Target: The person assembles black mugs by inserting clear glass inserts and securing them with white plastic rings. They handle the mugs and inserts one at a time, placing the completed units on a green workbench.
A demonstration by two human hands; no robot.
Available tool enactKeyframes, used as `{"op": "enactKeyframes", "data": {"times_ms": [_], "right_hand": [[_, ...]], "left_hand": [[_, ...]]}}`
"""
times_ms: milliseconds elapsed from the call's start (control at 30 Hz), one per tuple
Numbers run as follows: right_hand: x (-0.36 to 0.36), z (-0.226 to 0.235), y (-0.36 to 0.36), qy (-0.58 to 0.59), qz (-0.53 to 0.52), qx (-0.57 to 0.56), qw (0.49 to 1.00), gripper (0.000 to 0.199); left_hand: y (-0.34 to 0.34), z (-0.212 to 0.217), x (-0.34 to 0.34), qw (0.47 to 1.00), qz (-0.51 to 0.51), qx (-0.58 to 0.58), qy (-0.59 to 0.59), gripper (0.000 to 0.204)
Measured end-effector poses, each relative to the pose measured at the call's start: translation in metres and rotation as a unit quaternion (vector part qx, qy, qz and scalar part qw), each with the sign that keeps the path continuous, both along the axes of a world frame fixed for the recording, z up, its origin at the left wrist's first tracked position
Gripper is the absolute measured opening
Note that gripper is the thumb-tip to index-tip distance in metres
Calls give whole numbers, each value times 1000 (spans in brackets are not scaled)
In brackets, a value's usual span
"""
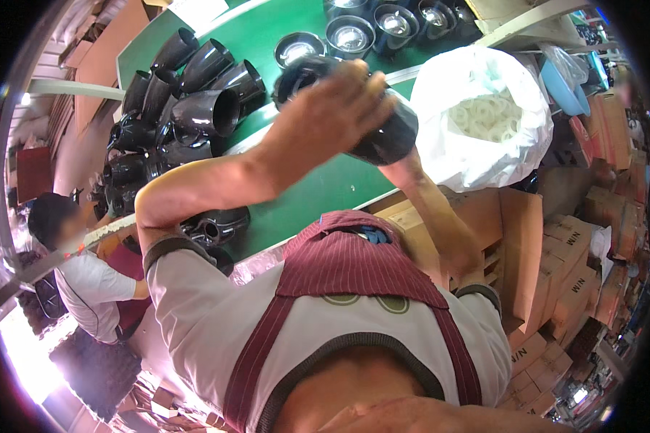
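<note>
Glossy black and flared like a funnel, the plastic housing (383,133) hangs above the green counter (318,187), the left hand (339,101) clamped over its top. The right hand is hidden beneath it, so I cannot tell its grip. Alongside, a white plastic bag (448,155) holds pale rings (487,115); more smooth black housings (188,101) are heaped at left.

Black glossy cup-shaped housing (383,133): flared, roughly conical, smooth plastic-looking shell. Held up above the green table (325,191), tilted on its side, wide open mouth toward upper left, narrow end toward lower right. Left hand (332,108) lies over its top and covers the middle part; only the mouth rim and the rounded lower-right body show. Right hand is hidden behind it, contact can't be told.
</note>
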State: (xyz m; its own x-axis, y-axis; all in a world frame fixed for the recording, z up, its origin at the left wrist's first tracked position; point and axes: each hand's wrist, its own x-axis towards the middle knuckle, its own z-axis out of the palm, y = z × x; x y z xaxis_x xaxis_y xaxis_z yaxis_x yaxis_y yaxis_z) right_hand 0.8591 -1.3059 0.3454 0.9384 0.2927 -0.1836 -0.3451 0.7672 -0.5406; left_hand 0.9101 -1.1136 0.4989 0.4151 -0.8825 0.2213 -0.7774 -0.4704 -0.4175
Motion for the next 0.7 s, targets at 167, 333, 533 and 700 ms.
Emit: {"op": "enactKeyframes", "data": {"times_ms": [167, 333, 533, 700], "right_hand": [[-25, 12, -10, -28, 29, 87, 995, 53], [-48, -18, -37, -41, 38, 68, 996, 48], [-71, -19, -61, 28, 113, 60, 991, 53], [-80, -5, -68, 3, 165, 162, 973, 61]], "left_hand": [[5, 33, -30, 976, -110, -187, -17, 72], [27, 0, -33, 800, -13, -478, 363, 125], [33, 11, -52, 838, -79, -414, 345, 116], [39, 17, -54, 836, -123, -397, 359, 109]]}}
